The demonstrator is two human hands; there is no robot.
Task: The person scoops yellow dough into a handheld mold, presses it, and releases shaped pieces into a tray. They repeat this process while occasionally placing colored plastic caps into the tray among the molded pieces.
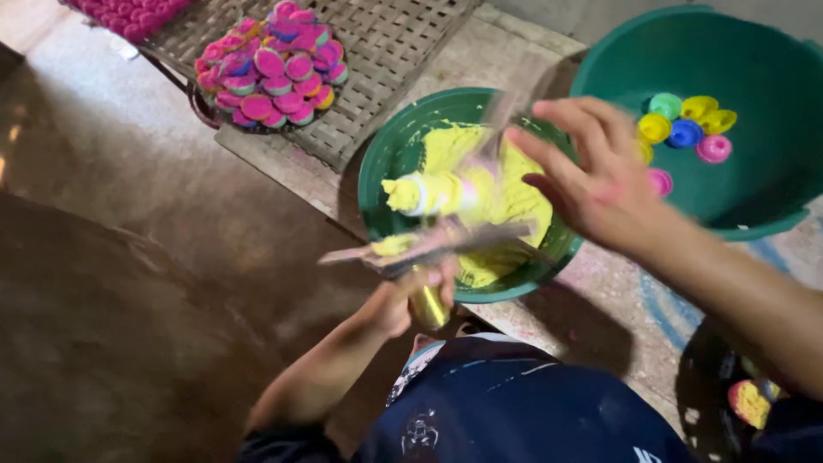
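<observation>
My left hand (pixel 401 302) is closed around a small yellow cup-shaped mould (pixel 429 305), and a flat grey scraper (pixel 429 245) smeared with yellow lies across the top of it, blurred by motion. Just beyond is a green bowl (pixel 386 154) holding bright yellow paste (pixel 514 193), with a yellow-coated white lump (pixel 422 194) in it. My right hand (pixel 591 176) hovers over the bowl's right side with its fingers spread and nothing in them.
A large teal tub (pixel 771 77) at the right holds several small coloured moulds (pixel 686 129). A woven tray (pixel 386 43) at the back carries a heap of pink and multicoloured round cakes (pixel 270 73). A dark dish (pixel 711 386) with something yellow sits at the bottom right.
</observation>
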